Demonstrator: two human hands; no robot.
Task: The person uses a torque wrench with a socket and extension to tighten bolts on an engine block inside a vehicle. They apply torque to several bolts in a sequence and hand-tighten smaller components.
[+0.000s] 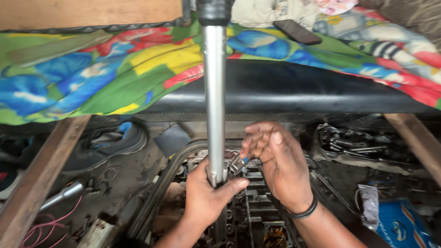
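Below: greasy engine block [257, 206] | left hand [206, 195] clenched round metal bar [214, 105] | right hand [280, 163] pinching socket [237, 164]

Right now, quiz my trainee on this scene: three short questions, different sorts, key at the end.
1. True or false: the left hand grips the long metal bar.
2. The right hand pinches: A) a small metal piece, B) a phone, C) a cloth?
3. What lies on the colourful cloth, top right?

Key: 1 true; 2 A; 3 a dark phone.
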